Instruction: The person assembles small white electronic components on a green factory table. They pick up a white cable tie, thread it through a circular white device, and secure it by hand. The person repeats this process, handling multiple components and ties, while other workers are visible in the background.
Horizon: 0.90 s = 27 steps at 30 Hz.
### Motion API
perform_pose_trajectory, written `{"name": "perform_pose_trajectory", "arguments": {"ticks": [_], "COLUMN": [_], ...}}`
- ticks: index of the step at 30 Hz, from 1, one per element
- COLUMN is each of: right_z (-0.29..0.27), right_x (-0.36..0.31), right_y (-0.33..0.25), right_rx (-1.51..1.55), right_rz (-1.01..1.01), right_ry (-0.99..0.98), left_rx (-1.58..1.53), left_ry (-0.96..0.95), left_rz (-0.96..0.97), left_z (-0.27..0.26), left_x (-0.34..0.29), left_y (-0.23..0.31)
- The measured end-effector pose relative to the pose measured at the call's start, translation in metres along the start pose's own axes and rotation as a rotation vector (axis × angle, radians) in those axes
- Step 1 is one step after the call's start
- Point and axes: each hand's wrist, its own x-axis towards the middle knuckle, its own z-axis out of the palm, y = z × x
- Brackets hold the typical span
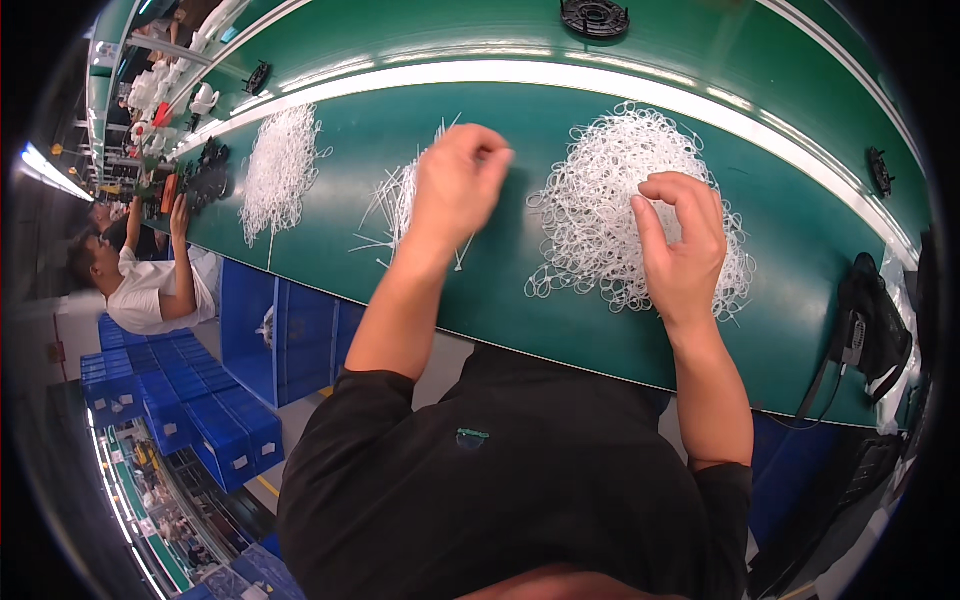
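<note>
A broad heap of white cable ties bent into small loops (600, 215) lies on the green table in front of me. My right hand (688, 240) is over its right side, with thumb and index fingertip curled close together; whatever may be between them blends with the white heap. To the left, my left hand (455, 185) hovers over a smaller bunch of straight white cable ties (400, 195) and partly covers it. Its fingers are curled in, and anything in them is too small to see. Another pile of white ties (282, 165) lies farther left.
Round black parts (595, 17) rest on the green surface beyond the white strip. A black bag (868, 320) sits at the table's right end. Blue crates (225, 430) stand on the floor at left, near a co-worker in a white shirt (160, 290).
</note>
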Motion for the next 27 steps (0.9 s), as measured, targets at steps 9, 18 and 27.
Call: {"name": "perform_pose_trajectory", "arguments": {"ticks": [9, 18, 27], "right_z": [0.003, 0.004, 0.005], "right_x": [-0.004, -0.006, -0.005], "right_y": [0.001, 0.002, 0.001], "right_rx": [0.034, 0.052, 0.073], "right_rz": [-0.029, -0.026, -0.055], "right_ry": [-0.055, -0.09, -0.086], "left_rx": [0.495, 0.435, -0.302], "left_ry": [-0.084, -0.031, 0.072], "left_rz": [-0.189, -0.14, -0.238], "left_z": [-0.013, -0.011, -0.027], "left_x": [0.012, 0.015, 0.025], "left_y": [-0.044, -0.042, -0.034]}}
